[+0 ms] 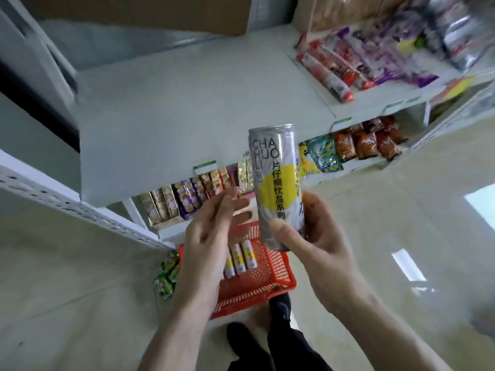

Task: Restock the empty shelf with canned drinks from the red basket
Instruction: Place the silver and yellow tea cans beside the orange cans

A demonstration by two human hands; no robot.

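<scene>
My right hand (313,236) grips the lower part of a tall silver can with a yellow circle (276,178), holding it upright in front of the bare white shelf (187,116). To the left of the can my left hand (211,236) hovers with straight fingers, holding nothing and close to the can without clearly touching it. Below both hands, on the floor, stands the red basket (267,279). Three more silver cans (239,259) lie side by side in it, partly hidden by my left hand.
Snack packets (187,194) fill the shelf below the bare one. Red and purple packs (348,65) crowd the shelf's right section, with chip bags (361,143) beneath. A green bag (167,274) lies left of the basket. A cardboard box (139,14) sits above. My feet (278,309) stand by the basket.
</scene>
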